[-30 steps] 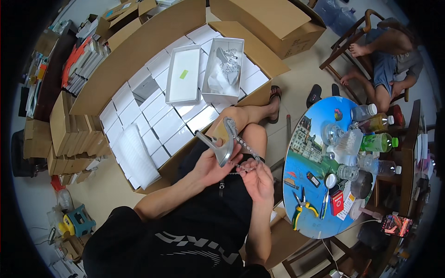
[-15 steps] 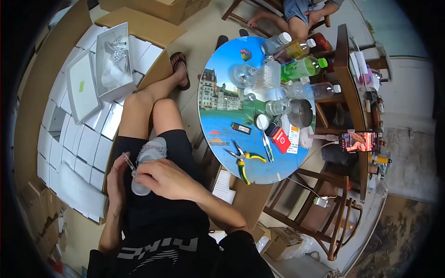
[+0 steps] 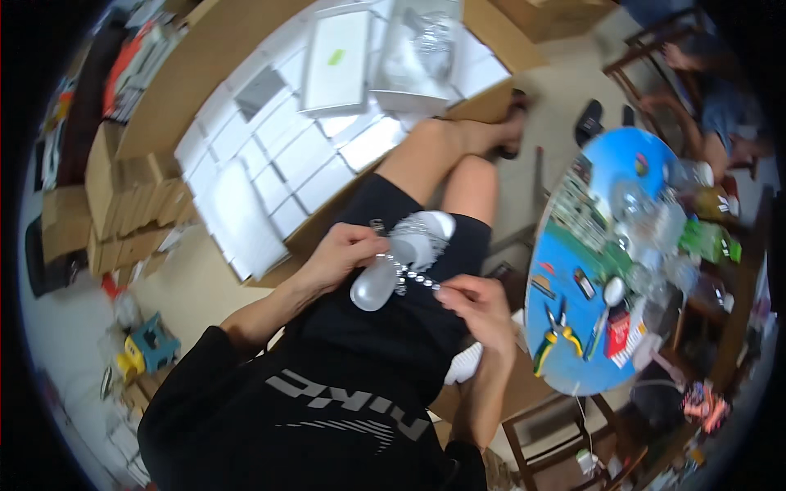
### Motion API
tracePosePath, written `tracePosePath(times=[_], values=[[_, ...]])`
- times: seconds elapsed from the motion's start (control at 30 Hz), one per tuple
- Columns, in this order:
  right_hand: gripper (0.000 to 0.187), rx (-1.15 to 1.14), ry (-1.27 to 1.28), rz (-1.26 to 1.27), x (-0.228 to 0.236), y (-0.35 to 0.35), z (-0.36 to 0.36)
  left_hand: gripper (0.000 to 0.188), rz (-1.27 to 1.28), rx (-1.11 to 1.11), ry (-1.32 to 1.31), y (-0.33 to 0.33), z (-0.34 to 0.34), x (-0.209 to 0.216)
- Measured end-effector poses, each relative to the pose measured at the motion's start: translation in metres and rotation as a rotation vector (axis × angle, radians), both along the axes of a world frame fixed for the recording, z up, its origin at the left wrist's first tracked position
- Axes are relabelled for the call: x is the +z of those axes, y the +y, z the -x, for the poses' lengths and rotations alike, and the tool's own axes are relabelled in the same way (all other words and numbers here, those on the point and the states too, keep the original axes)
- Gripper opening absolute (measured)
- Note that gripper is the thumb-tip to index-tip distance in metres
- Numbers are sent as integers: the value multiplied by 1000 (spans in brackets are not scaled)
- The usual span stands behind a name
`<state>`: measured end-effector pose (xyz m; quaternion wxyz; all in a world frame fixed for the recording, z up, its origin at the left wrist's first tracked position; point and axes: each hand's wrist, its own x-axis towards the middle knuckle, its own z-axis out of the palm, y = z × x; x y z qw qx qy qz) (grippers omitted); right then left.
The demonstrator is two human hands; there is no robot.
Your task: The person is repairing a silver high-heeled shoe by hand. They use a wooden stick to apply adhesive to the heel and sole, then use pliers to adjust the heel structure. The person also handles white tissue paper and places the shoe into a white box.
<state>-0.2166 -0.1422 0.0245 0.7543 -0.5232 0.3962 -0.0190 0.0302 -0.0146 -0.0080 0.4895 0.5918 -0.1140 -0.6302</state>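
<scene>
Your right hand (image 3: pixel 483 307) has swung off the shoe to the right since half a second ago. Its fingers now pinch the end of a silver beaded strap (image 3: pixel 415 277); your left hand (image 3: pixel 348 250) is pinched on the strap nearer the shoe, blur hiding exactly which part. The pale silver, sparkly-banded shoe (image 3: pixel 371 291) rests on your black-shorted lap, toe away from you. As far as you can judge, its strap hangs unfastened, so that part looks undone. Beyond, another silver shoe (image 3: pixel 434 41) already lies in an open white cardboard box (image 3: pixel 413 101). Yellow-and-green-handled pliers (image 3: pixel 560 329) lie on the round blue tabletop (image 3: pixel 544 299).
</scene>
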Motion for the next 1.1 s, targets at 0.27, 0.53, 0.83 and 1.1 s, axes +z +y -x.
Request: tracePosePath(times=[0.27,0.53,0.83,1.1], values=[[12,-174,101,-8,-12,6,55,21,51,68,113,1,5,-9],[14,-279,64,-42,-27,17,73,23,84,50,129,-1,3,-2],[17,-310,60,0,-34,25,73,27,81,78,78,1,3,-8],[25,-116,-109,717,-10,31,-17,23,40,-319,-326,-7,19,6]])
